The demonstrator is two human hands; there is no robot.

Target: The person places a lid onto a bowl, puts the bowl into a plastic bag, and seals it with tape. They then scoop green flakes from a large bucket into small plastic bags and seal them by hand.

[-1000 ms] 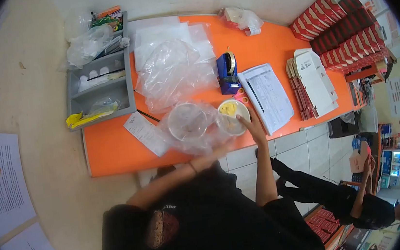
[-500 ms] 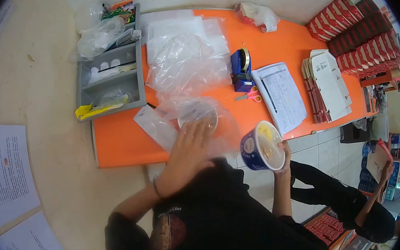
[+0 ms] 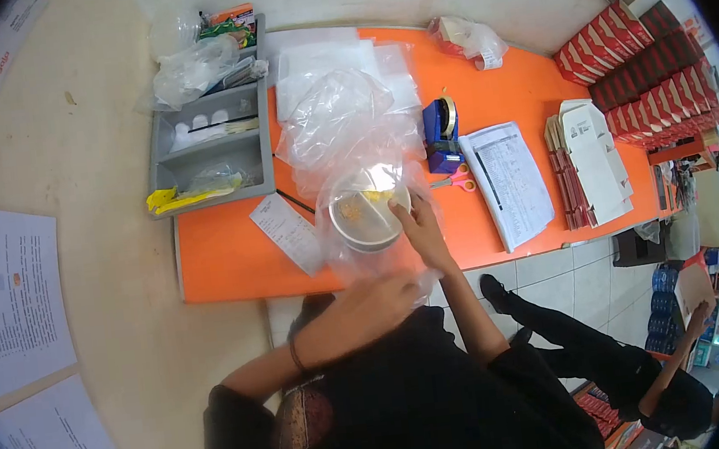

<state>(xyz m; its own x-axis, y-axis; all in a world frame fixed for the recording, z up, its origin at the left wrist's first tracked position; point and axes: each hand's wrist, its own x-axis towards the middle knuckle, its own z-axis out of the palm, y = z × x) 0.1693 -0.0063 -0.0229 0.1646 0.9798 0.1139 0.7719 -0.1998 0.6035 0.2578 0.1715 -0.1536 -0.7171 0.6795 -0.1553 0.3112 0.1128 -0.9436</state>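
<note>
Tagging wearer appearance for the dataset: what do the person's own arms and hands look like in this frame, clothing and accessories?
Both arms are bare from the short sleeves of a black T-shirt down. The left hand has a thin dark band at the wrist. The right hand shows no glove, ring or watch that I can make out. The shirt bears a reddish-brown patterned print; its detail is too small to read.

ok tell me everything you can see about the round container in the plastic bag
The round container sits upright on the orange counter, wrapped in a clear plastic bag. It looks pale, perhaps plastic, with yellowish food inside; glare hides whether it is lidded. The right hand touches its right rim; the left hand holds the bag's near edge.
</note>
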